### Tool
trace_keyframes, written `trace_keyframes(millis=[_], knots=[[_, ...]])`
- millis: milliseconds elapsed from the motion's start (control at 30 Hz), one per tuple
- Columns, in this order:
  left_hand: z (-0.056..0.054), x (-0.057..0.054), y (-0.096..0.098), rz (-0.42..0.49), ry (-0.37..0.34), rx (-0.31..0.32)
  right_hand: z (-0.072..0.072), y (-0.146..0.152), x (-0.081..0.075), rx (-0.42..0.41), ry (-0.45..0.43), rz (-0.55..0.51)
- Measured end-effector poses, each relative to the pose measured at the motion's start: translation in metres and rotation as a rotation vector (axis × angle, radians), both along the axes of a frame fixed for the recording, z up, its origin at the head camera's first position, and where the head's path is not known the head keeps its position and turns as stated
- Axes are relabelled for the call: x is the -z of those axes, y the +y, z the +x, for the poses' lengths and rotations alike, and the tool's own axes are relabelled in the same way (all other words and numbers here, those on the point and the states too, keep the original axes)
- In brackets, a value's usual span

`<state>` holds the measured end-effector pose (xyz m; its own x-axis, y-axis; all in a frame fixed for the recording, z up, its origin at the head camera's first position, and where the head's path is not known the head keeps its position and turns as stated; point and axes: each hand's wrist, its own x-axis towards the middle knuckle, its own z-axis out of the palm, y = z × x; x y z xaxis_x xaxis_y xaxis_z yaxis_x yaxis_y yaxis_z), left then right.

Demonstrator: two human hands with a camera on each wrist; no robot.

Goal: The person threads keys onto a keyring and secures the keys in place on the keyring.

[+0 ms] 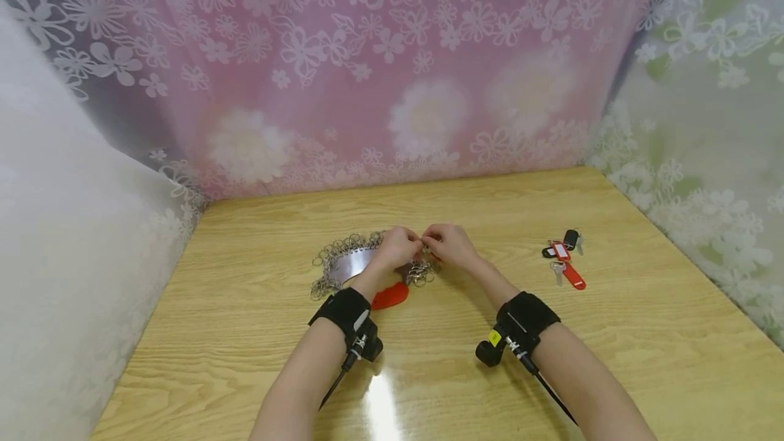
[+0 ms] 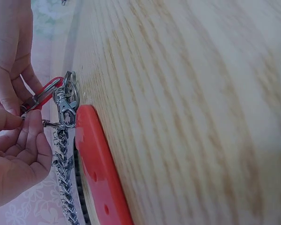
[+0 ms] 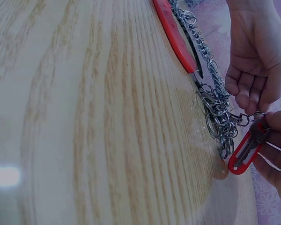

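Note:
My left hand (image 1: 397,248) and right hand (image 1: 452,245) meet fingertip to fingertip over the right end of a curved metal key holder (image 1: 355,264) with a red handle (image 1: 390,296). Many snap hooks with split rings line its edge, some bunched in a heap (image 3: 218,115) at that end. The left thumb and fingers pinch a split ring (image 3: 258,114) attached to one snap hook (image 2: 51,123). In the right wrist view, my right hand's thumb and fingers grip a key (image 3: 253,143) together with a red key tag (image 3: 236,169) beside that ring.
On the table (image 1: 275,366) to the right lies a small group of keys (image 1: 558,269) with red tags (image 1: 574,276) and black tags (image 1: 571,239). Each wrist wears a black strap (image 1: 528,318) with a camera and cable. Flowered cloth (image 1: 392,87) hangs behind and at both sides.

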<state>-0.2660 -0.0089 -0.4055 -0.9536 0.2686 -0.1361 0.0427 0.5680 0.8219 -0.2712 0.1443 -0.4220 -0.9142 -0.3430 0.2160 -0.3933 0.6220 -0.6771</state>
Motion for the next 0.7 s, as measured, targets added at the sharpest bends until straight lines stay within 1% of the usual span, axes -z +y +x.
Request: trace_keyframes(millis=[133,300,400,533,633,700], knots=[[-0.001,0.001,0.001,0.042,-0.023,-0.028,-0.001,0.000,0.003,-0.015,0.058,0.032],[-0.003,0.002,0.004,0.063,-0.042,-0.052,0.001,0.000,0.008,0.001,0.143,0.087],[-0.001,0.003,0.004,0.065,-0.059,-0.063,0.003,-0.002,0.010,0.012,0.172,0.145],[0.002,0.005,0.004,0.057,-0.057,-0.068,0.006,-0.005,0.014,0.024,0.206,0.226],[0.002,0.005,0.004,0.071,-0.045,-0.074,0.005,-0.006,0.015,0.030,0.226,0.238],[0.001,0.003,0.005,0.081,-0.046,-0.082,0.004,-0.006,0.014,0.025,0.227,0.222]])
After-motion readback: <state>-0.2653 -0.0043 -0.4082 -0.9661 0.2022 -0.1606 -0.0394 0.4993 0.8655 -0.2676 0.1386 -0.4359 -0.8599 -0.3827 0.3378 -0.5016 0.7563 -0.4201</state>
